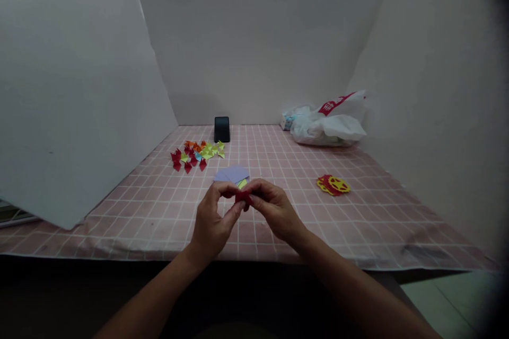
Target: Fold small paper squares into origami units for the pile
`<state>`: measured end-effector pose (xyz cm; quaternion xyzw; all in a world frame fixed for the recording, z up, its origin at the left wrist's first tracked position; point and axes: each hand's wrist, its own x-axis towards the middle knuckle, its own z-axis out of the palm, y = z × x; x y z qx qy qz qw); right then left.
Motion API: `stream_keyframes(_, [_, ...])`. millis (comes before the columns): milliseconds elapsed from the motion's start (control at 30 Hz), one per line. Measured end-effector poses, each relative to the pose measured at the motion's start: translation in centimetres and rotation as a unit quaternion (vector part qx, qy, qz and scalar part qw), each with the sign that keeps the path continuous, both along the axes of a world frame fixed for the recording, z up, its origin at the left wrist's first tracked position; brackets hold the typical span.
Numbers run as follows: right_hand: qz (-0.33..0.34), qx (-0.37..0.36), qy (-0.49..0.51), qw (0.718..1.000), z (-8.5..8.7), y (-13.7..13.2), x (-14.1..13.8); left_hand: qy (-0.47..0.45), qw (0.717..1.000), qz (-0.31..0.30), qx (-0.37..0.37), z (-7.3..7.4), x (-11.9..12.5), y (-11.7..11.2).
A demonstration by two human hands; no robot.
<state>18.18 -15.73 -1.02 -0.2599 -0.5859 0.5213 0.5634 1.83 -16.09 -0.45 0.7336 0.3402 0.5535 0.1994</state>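
Red paper (pixel 243 198): held up between both hands, just in front of the near edge of the table; pinched from two sides, probably because so small a piece needs fingertip control; exact folds too hidden by fingers to tell.
Left hand (pixel 210 219): pinching the left side of the red paper between thumb and index finger; thumb slanting up from below, index finger arched over with a gap left between; wrist lower than the fingertips.
Right hand (pixel 277 213): pinching the right side of the same piece, thumb nearly meeting the other thumb; index finger bent over the top, remaining fingers curled and mostly out of sight.
Forearms: angled in from both lower corners, converging on the grip; likely so posed to bring both pinches together in front of the body.
Purple paper (pixel 231 173): lying flat just beyond the grip, with yellow paper (pixel 242 184) showing at the near edge; perhaps placed there for easy reach.
Folded paper pieces (pixel 198 153): clustered beyond and to the left of the grip, in red, orange, yellow and blue; seemingly set aside to leave working room.
Cutout discs (pixel 333 185): stacked loosely to the right of the grip, yellow and red.
Phone (pixel 221 130): farther beyond the grip, slightly left.
Plastic bag (pixel 330 126): far beyond and right, against the back of the checked cloth (pixel 159 217).
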Motion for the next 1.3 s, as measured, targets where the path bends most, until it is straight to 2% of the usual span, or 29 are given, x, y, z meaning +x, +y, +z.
stream_keyframes(167, [-0.01,0.001,-0.016,1.0,0.2,0.1,0.1,-0.057,0.993,-0.034,-0.094,-0.1,0.0,0.0])
stream_keyframes(267, [-0.023,0.006,-0.052,0.998,0.5,-0.1,0.1,-0.103,0.977,-0.068,-0.172,0.0,0.1,-0.1])
stream_keyframes(400, [-0.052,0.008,-0.08,0.995,0.8,-0.4,0.1,-0.142,0.959,-0.113,-0.218,0.2,0.1,0.0])
stream_keyframes(500, [-0.052,-0.002,-0.071,0.996,0.7,-0.4,-0.1,-0.16,0.943,-0.135,-0.258,0.5,0.1,0.1])
stream_keyframes(633, [-0.022,-0.043,-0.018,0.999,0.5,-0.4,-0.4,-0.189,0.917,-0.136,-0.325,0.6,0.2,0.2])
stream_keyframes(800, [-0.037,-0.083,0.024,0.996,0.2,-0.4,-0.7,-0.238,0.918,-0.09,-0.303,0.5,0.5,0.2])
stream_keyframes(967, [-0.014,-0.109,-0.044,0.993,0.1,-0.7,-0.9,-0.293,0.914,-0.042,-0.277,0.6,0.8,0.2])
stream_keyframes(1100, [0.013,-0.145,-0.02,0.989,0.1,-0.9,-1.1,-0.3,0.91,-0.042,-0.283,0.7,1.1,0.3])
stream_keyframes(1300, [0.009,-0.167,-0.011,0.986,-0.1,-0.6,-1.1,-0.272,0.918,-0.044,-0.285,0.5,1.2,0.5])
